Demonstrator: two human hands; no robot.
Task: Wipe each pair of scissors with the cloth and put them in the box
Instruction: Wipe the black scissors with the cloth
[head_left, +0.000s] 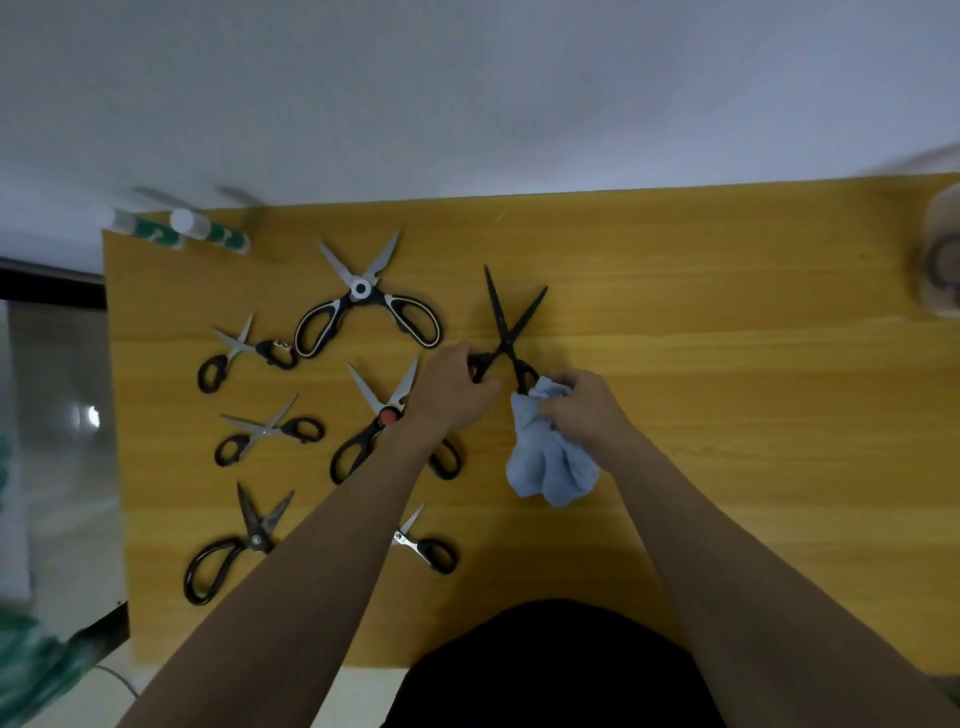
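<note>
Head view looks down on my two hands near the middle of the bench (727, 322). My left hand (452, 389) has its fingers curled round one handle loop of the all-black scissors (506, 332). My right hand (582, 405) grips the bunched blue cloth (550, 462) and presses its upper end against the other handle loop, with the rest of the cloth hanging down toward me. The black scissors are spread open, both long blades pointing away from me.

Left of my hands lie the other pairs, all open. Partly under my left wrist sits a pair with a red pivot (379, 415). Beyond it, toward the far edge, lies the largest pair, black-and-white handled with a white pivot (361, 291). Further left are two small black-handled pairs, one (244, 353) above the other (267, 431). Nearest me on the left is a dark pair with big loops (234, 545), and a small pair (426, 545) shows between my forearms, half covered by my left arm.

At the far left corner of the bench two tubes with white caps (182, 228) lie side by side. At the far right edge is a pale, blurred object (943, 260); I cannot tell what it is.
</note>
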